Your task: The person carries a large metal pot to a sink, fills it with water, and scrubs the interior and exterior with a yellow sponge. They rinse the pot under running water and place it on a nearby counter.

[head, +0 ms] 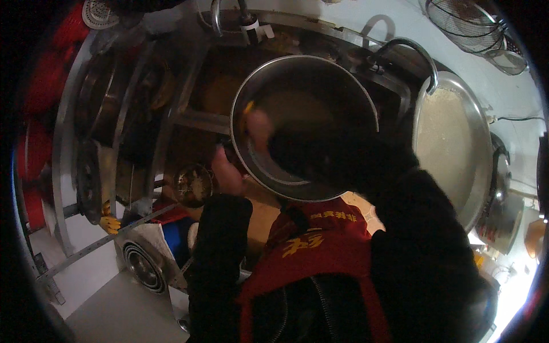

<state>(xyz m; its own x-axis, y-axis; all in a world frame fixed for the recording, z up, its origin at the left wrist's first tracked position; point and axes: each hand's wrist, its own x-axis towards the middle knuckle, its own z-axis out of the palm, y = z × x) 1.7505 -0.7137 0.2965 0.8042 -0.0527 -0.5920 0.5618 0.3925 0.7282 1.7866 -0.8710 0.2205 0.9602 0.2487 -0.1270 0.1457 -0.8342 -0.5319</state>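
Note:
A large, deep metal pot sits tilted over the sink, its wide mouth facing me. Low on its left outer side, my left hand grips it by what looks like a dark handle. My right hand reaches inside, against the left inner wall, with the forearm across the mouth. A small yellow thing shows at its fingertips, too blurred to name. The dark sleeve and shadow hide much of the pot's inside.
Curved metal taps rise behind the sink. A wide metal basin with pale contents stands at the right. Wire strainers hang on the wall. Metal racks with pans are at the left, yellow gloves hanging there.

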